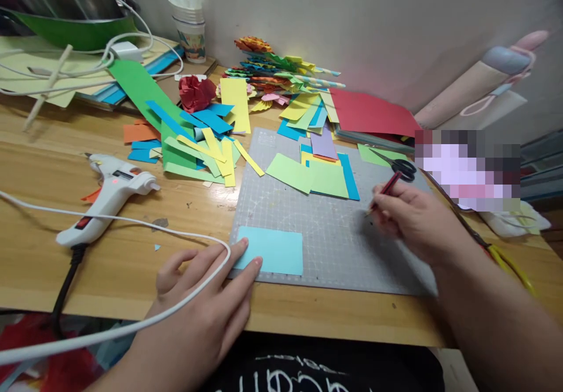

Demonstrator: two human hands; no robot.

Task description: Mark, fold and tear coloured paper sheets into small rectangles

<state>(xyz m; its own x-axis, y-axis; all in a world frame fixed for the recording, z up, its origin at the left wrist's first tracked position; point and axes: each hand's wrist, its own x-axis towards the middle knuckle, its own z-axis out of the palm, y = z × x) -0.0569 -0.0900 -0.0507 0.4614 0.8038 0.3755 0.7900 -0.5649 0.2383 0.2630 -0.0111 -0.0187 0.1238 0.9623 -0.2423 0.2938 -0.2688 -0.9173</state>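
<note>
A light blue paper rectangle (277,251) lies near the front left of the grey cutting mat (334,251). The fingertips of my left hand (206,298) press on its left part, with the fingers stretched out. Over the right side of the mat, my right hand (407,219) is closed around a dark red pencil (387,190), its tip pointing down and to the left, apart from the light blue paper. Light green paper pieces (290,173) and a purple paper piece (324,143) lie at the mat's back. Behind my right hand are black-handled scissors (402,168).
A white glue gun (109,196) rests on the left, its white cable (193,235) crossing over my left wrist. Paper strips (215,157) are heaped behind the mat. Yellow-handled scissors (505,263) lie by my right forearm. A red paper sheet (373,112) tops a stack at the back.
</note>
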